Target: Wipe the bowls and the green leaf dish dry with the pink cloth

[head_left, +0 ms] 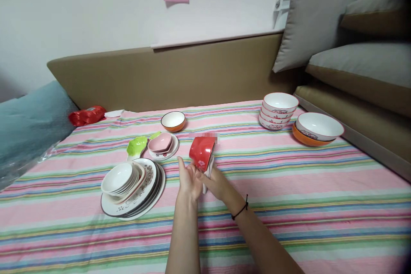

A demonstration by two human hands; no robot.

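A glossy red bowl [201, 150] with a pale flower pattern is tilted on its side above the striped cloth. My right hand [217, 184] grips its lower edge, with a whitish cloth [209, 172] bunched between the fingers and the rim. Palm up, my left hand [189, 179] supports the bowl from below; its thumb stands away and its fingers are partly hidden. Nearest on the left are white plates [157, 197] in a pile, topped by small white bowls [118, 178].
Behind the pile lie a pink dish [160, 142] on small plates and a green leaf-shaped dish [136, 147]. An orange bowl [173, 121] stands farther back. Right: stacked white bowls [278, 111] and a white bowl in an orange one [308, 137]. Cushions [321, 21] border the right.
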